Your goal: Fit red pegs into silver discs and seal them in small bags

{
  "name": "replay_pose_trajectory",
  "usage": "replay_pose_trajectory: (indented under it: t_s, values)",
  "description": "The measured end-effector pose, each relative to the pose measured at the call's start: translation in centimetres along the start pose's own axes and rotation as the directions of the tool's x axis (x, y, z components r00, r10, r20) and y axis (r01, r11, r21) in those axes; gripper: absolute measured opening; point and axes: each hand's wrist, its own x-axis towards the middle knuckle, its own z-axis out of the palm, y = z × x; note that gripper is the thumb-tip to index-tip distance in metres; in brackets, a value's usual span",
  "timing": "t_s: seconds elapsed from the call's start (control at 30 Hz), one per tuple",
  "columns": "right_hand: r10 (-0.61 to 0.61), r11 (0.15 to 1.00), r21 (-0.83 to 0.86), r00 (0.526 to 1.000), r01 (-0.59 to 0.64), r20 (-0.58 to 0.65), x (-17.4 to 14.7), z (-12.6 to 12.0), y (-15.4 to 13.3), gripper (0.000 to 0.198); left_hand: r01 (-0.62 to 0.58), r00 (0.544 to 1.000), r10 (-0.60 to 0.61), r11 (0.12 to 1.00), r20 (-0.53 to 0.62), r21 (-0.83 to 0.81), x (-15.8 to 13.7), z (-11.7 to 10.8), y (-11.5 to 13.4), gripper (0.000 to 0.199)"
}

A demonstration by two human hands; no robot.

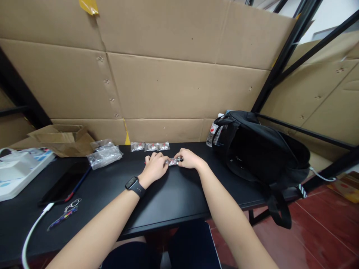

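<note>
Both hands meet over the middle of the black table around a small clear plastic packet (pixel 173 161) with something reddish and shiny inside. My left hand (pixel 156 166), with a dark watch on its wrist, has its fingers closed on the packet's left end. At the other end, my right hand (pixel 188 158) pinches the packet between thumb and fingers. Just behind them, several similar packets (pixel 152 147) lie in a row near the cardboard wall. The exact contents of the held packet are too small to make out.
Left are empty clear bags (pixel 104 154), an open cardboard box (pixel 64 140), a dark tablet (pixel 66 183), a keyring (pixel 64 213) and a white power strip (pixel 25 170). Right are a water bottle (pixel 212 135) and a black backpack (pixel 260 149). The table's front edge (pixel 168 225) is near my lap.
</note>
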Motion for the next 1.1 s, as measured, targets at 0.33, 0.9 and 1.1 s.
replay_pose_trajectory:
  t_s: [0.33, 0.9, 1.1]
  values:
    - [0.052, 0.983, -0.174, 0.999, -0.050, 0.007, 0.3, 1.3, -2.0, 0.020, -0.085, 0.996, 0.085, 0.996, 0.005, -0.022, 0.0, 0.7, -0.3, 0.023]
    - [0.254, 0.859, 0.508, 0.913, -0.061, -0.319, 1.7, 0.8, 0.4, 0.038, 0.097, 0.980, -0.123, 0.982, -0.157, -0.164, 1.3, -2.9, -3.5, 0.028]
    - [0.517, 0.849, 0.294, 0.809, -0.440, -0.280, 4.8, -0.2, 3.3, 0.033, 0.120, 0.985, -0.121, 0.993, -0.126, -0.017, 1.1, -4.2, -6.0, 0.023]
